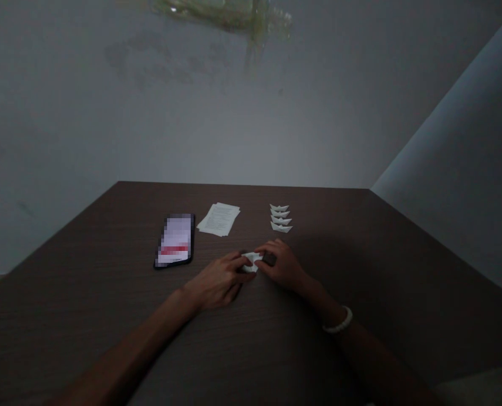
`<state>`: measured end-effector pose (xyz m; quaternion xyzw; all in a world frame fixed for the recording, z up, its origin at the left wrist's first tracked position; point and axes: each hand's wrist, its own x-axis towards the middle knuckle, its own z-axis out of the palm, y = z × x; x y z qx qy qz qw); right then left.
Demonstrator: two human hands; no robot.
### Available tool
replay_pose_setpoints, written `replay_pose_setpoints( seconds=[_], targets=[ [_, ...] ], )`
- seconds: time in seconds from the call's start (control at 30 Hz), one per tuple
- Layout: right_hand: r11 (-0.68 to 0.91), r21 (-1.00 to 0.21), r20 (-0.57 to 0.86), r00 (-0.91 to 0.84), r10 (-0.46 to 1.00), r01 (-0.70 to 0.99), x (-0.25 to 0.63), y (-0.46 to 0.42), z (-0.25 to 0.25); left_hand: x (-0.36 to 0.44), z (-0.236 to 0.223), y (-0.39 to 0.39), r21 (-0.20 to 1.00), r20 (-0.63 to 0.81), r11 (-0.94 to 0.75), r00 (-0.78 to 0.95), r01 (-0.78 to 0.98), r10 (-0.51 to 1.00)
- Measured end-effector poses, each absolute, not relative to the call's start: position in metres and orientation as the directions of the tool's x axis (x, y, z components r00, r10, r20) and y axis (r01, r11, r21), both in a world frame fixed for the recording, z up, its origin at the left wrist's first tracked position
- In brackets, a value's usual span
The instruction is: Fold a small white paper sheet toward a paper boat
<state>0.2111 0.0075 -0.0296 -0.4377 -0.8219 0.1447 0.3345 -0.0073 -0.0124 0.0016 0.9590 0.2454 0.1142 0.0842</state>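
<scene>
White paper (253,260) sits low over the table (251,349), between the left hand (220,280) and right hand (286,266), both pinching it — probably so neither end slips. Paper boats (281,222) stand lined up beyond, seemingly out of the way. The pinched paper looks small and folded — its full shape is covered.

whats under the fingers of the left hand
Part of a small white paper shows between the left hand and the right hand, over the dark table. The fingers cover the rest, so its full shape cannot be seen.
</scene>
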Motion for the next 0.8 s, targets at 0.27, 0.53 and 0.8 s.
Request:
replay_pose_setpoints(
  seconds=[0.27, 0.53, 0.8],
  targets=[
    [0.570, -0.521, 0.413, -0.397, 0.819, 0.635, 0.2116, 0.0067, -0.0301, -0.0082, -0.0011, -0.0112, 0.275, 0.233, -0.860, 0.838, 0.431, 0.494],
    [0.556, -0.513, 0.408, -0.384, 0.828, 0.654, 0.2083, 0.0051, -0.0301, -0.0064, -0.0030, -0.0113, 0.291, 0.273, -0.851, 0.814, 0.438, 0.513],
    [0.516, -0.575, 0.415, -0.318, 0.853, 0.634, 0.2025, 0.0084, -0.0313, -0.0079, -0.0036, -0.0112, 0.225, 0.223, -0.858, 0.832, 0.462, 0.507]
  ],
)
